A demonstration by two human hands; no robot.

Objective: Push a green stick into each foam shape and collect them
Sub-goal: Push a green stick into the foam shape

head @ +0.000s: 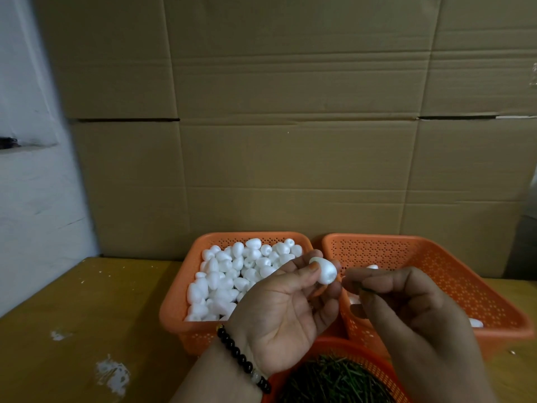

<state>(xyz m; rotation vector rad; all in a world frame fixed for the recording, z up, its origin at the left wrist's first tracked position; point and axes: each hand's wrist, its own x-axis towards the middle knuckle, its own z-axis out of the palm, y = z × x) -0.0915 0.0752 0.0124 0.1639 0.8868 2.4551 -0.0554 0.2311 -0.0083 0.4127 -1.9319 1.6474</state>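
At the near edge of the yellow-brown wooden table (87, 301), marked with white foam crumbs (112, 373), stands a round orange plastic basket (386, 370) filled with thin green sticks (334, 379). Above it the left hand (279, 312), palm up with a dark bead bracelet (241, 359) at the wrist, pinches a white egg-shaped foam piece (324, 271) between thumb and fingertips. The right hand (406, 303), fingers curled, pinches one green stick (367, 290) just beside that foam. Behind, an orange perforated basket (177, 309) full of white foam shapes (232, 274) sits left of a second orange perforated basket (436, 274) holding few. Plain brown cardboard boxes (290, 126) without readable print line the far edge.
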